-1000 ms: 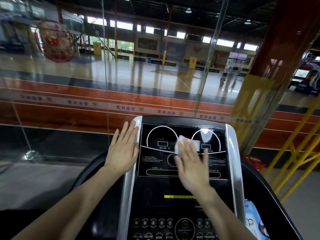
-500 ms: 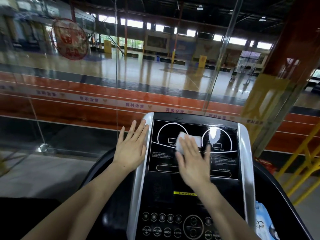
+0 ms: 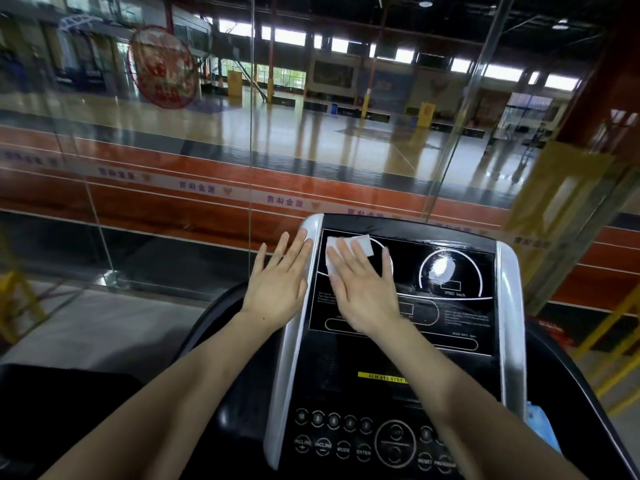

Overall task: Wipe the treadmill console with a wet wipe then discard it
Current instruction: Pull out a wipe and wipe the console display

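Right hand (image 3: 363,292): flat, fingers spread, pressed the wipe (image 3: 349,249) to the console (image 3: 450,341).
Wipe: under its fingertips.
Left hand (image 3: 278,287): open, empty, on the silver trim (image 3: 294,341).

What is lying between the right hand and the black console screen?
In the head view, the white wet wipe lies there, pressed flat under the right hand against the console, over the left dial.
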A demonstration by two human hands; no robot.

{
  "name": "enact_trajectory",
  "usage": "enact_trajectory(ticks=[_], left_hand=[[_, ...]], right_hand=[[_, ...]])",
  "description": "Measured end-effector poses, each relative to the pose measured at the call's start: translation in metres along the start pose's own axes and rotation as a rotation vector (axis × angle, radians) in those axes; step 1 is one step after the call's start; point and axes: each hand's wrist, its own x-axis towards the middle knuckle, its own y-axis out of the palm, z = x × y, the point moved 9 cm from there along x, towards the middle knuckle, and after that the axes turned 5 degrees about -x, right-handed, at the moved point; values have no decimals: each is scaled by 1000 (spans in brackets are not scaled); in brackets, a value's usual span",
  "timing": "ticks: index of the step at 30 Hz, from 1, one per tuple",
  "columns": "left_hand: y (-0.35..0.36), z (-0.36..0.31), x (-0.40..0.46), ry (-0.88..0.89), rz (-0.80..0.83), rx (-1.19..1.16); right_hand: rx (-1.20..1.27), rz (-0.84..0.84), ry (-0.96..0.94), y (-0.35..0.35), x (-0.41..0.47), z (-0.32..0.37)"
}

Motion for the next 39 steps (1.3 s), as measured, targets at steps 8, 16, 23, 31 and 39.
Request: enact_trajectory(ticks=[8, 16, 23, 31, 39], left_hand=[[-3, 2, 1, 35, 35, 16], [-4, 2, 0, 15, 30, 5], [-3, 4, 0, 38, 24, 8], [0, 2, 0, 9, 17, -37], [2, -16, -2, -77, -48, -156]], right_hand=[[-12, 20, -109, 11, -31, 23], [-54, -3, -44, -12, 19, 9], [-14, -11, -95, 20, -43, 32], [-43, -10, 78, 28, -84, -27], [93, 8, 157, 22, -61, 10]])
